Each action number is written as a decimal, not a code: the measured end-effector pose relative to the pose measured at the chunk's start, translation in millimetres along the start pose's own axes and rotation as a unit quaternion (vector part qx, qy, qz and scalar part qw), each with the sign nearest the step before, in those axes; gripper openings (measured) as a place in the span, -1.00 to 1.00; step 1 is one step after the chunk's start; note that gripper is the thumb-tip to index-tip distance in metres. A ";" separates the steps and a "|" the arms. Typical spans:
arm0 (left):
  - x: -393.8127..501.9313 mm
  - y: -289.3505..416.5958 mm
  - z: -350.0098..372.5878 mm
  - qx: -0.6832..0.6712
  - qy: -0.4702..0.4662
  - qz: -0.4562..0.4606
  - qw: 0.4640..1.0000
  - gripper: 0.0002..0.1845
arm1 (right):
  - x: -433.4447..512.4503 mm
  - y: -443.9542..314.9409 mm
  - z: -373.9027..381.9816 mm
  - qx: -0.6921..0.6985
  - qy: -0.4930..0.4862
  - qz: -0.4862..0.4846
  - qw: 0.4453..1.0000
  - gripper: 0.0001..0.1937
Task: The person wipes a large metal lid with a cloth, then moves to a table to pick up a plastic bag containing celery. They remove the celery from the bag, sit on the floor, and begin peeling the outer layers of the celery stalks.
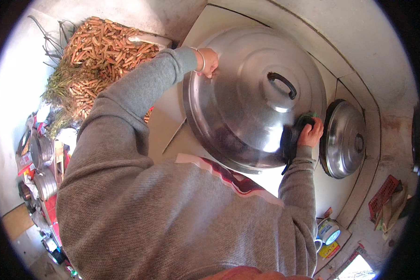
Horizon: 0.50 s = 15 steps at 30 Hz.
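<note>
A large domed metal lid (227, 101) with a black handle (282, 85) covers much of the white tiled stove top (164, 119) before me. My left hand (209, 63), a bangle at its wrist, rests with curled fingers on the lid's upper left part. I see nothing in it, though the fingertips are partly hidden. On the lid's lower right side, my right hand (310, 133) presses a dark green cloth or pad (305, 119) against the metal. Its exact kind is unclear, and the lid mirrors the hand and sleeve as a dark patch.
Right of the large lid sits a smaller metal lid (346, 140). Corn cobs (105, 49) are heaped at upper left, above metal pots (45, 182) and other kitchenware. A tub (328, 231) stands at lower right, near a red plastic basket (383, 196). Tiled wall borders the stove.
</note>
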State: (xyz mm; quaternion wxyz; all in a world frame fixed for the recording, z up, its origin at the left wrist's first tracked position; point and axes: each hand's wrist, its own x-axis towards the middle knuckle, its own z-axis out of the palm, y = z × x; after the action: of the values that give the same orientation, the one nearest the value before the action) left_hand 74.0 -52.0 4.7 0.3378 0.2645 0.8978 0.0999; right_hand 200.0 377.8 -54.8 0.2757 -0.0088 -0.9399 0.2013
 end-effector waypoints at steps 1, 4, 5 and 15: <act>-1.6 1.0 2.3 -0.008 0.002 -0.001 1.000 -0.83 | -0.1 0.6 0.6 0.003 0.001 -0.002 1.000 -0.71; -5.8 5.1 10.6 -0.017 0.009 -0.012 1.000 -0.82 | -1.0 2.9 2.2 -0.010 0.004 -0.002 1.000 -0.71; -7.8 6.9 13.7 -0.021 0.013 -0.016 1.000 -0.83 | -0.9 3.9 3.1 -0.009 0.003 0.000 1.000 -0.71; -29.6 40.8 43.1 -0.011 0.044 -0.052 0.998 -0.81 | 1.4 4.0 6.1 -0.013 0.017 -0.014 1.000 -0.70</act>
State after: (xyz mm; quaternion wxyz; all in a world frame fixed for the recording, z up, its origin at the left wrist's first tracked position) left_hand 137.7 -33.8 3.3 0.3057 0.2089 0.9232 0.1031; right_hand 195.2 379.4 -60.3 0.2947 -0.0027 -0.9376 0.1846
